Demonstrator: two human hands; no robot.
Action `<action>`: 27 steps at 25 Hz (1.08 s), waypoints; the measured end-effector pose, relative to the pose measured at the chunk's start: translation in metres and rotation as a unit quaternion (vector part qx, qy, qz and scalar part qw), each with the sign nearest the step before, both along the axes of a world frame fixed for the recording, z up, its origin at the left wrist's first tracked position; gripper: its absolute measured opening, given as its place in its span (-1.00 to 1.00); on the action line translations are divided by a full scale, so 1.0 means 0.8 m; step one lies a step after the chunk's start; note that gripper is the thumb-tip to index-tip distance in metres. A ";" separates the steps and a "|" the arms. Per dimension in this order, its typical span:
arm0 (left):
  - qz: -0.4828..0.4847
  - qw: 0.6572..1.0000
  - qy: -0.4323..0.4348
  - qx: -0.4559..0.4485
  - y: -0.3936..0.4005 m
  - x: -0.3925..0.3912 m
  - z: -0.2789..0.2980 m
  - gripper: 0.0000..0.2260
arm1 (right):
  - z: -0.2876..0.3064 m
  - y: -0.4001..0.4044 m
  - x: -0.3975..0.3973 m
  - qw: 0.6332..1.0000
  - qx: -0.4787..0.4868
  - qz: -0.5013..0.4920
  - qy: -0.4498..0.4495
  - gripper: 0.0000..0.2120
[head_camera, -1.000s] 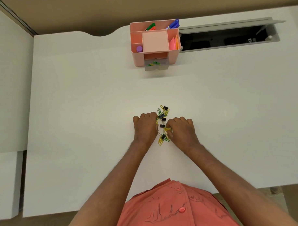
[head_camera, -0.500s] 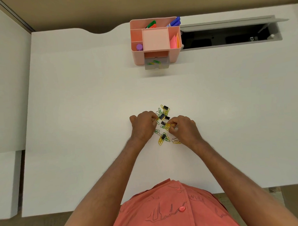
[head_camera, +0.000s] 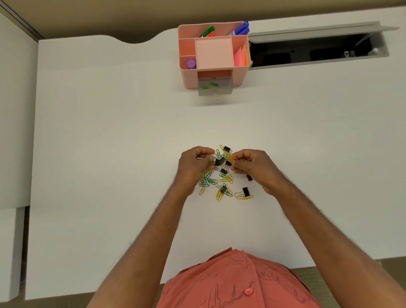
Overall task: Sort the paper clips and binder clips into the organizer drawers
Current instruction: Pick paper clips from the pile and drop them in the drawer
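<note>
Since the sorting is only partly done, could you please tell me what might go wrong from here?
1. Paper clips and binder clips lie tangled in the pile, so the left hand or right hand may lift strays along.
2. The open drawer sits far across the desk; clips could drop on the way.
3. The drawer already holds paper clips, so a binder clip might land there.

Left hand [head_camera: 194,164], right hand [head_camera: 253,166], fingers curled.

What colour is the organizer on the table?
Pink, seen in the head view: organizer.
</note>
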State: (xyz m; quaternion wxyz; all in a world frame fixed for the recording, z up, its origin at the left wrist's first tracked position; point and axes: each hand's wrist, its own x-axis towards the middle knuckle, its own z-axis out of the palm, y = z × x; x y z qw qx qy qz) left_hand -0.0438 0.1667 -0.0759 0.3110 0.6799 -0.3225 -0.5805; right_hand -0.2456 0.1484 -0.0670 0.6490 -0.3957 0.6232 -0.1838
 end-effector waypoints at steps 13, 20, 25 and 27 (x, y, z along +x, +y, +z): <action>-0.070 0.981 -0.164 -0.078 -0.008 -0.009 0.009 -0.81 | 0.015 -0.006 0.002 0.999 -0.026 -0.002 0.030 -0.82; 0.036 0.974 -0.117 -0.191 -0.093 -0.001 0.059 -0.79 | 0.080 -0.115 0.032 0.962 -0.248 -0.006 0.118 -0.83; 0.019 0.953 -0.190 -0.237 -0.155 0.005 0.075 -0.82 | 0.082 -0.206 0.073 0.846 -0.412 0.143 0.309 -0.82; 0.015 0.941 -0.217 -0.260 -0.175 0.007 0.076 -0.84 | 0.073 -0.222 0.080 0.821 -0.420 0.187 0.338 -0.81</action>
